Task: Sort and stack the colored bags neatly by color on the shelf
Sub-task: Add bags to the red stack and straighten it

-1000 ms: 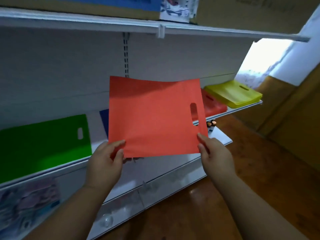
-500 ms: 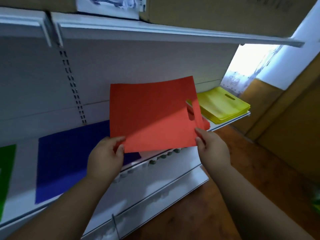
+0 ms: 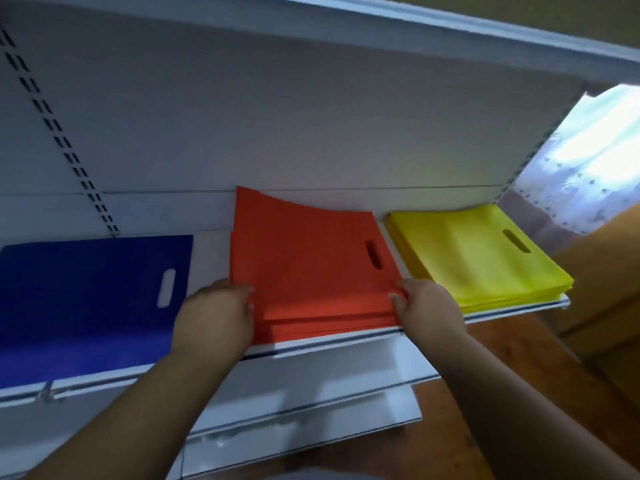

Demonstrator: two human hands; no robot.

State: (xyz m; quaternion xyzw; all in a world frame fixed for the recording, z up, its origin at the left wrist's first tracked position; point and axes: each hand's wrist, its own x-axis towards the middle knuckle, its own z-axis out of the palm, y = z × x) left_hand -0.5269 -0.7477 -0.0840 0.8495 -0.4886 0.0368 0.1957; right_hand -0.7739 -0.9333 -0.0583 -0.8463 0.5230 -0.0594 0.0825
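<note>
One head-worn wide-angle view looks forward and slightly down at a white shelf [image 3: 346, 341] from close in front, near enough that both forearms rise from the bottom edge and the left hand [image 3: 216, 317] and right hand [image 3: 427, 306] reach the shelf's front edge at mid-frame. The shelf runs tilted across the picture, its right end higher and further off, with the back panel [image 3: 277, 116] filling the upper half and the underside of an upper shelf [image 3: 450, 26] crossing the top. At the right edge the view passes the shelf's end to a bright window [image 3: 595, 150], with brown floor [image 3: 467, 410] low on the right.
</note>
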